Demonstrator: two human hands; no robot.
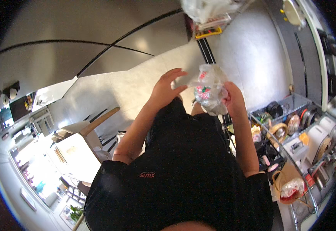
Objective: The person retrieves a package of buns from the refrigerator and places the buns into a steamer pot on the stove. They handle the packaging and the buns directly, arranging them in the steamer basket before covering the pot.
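Observation:
A crumpled, translucent plastic bag (211, 89) with red and green print is in front of my body, above the floor. My right hand (233, 99) pinches its right side between thumb and fingers. To the left of the bag, my left hand (169, 86) is held with its thumb and fingers apart; a blurred wisp of plastic lies near its fingertips, and whether they touch it cannot be told. What the bag holds, if anything, is hidden.
On my right stands a wire shelf rack (289, 153) crowded with pans, baskets, boxes and a paper bag (290, 184). Large grey cabinet doors (98, 60) are at the upper left. White plastic bags (205, 10) hang at the top. A white table (75, 156) is at left.

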